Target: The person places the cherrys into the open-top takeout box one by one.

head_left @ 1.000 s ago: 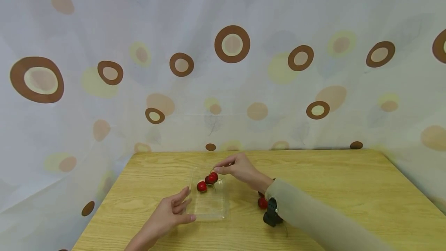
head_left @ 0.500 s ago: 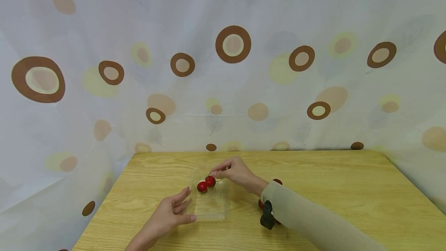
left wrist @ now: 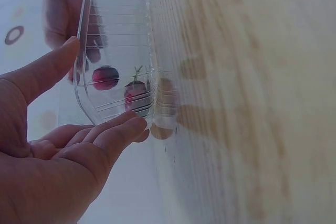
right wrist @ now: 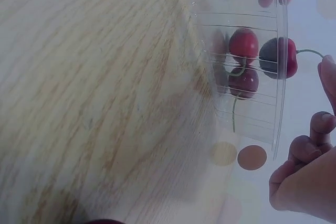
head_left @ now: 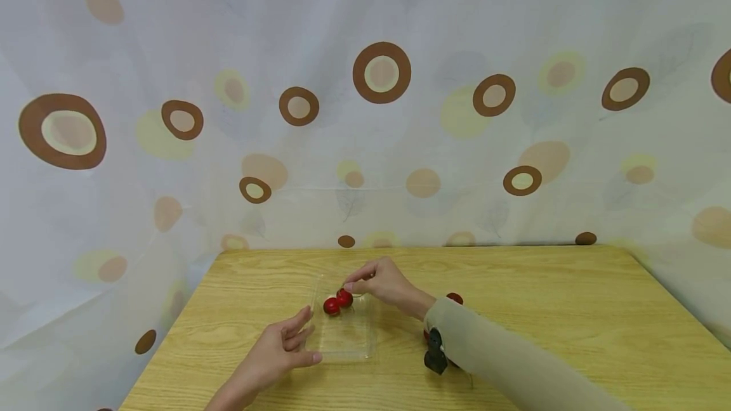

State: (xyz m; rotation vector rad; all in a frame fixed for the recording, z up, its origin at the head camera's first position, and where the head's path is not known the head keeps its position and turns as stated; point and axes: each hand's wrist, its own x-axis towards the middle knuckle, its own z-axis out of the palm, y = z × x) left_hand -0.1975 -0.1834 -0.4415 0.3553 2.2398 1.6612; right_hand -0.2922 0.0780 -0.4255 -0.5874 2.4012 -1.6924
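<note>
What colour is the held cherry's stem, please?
The stem is green, clearest in the right wrist view.

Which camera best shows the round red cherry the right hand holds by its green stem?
The right wrist view: the cherry looks large, its stem reaching the right hand. The head view shows it small, stem unclear; the left wrist view shows it through the clear plastic box, no stem visible.

The sleeved right arm [head_left: 502, 352] is stretched forward and inward, the right hand [head_left: 389, 284] turned leftward, its thumb [head_left: 358, 287] and forefinger [head_left: 362, 271] pinched together, the other fingers [right wrist: 304, 149] curled. The left hand [head_left: 276, 349] is held palm inward, the left thumb [left wrist: 50, 73] spread wide from nearly straight left fingers [left wrist: 113, 136], the left wrist [head_left: 233, 389] bared.
</note>
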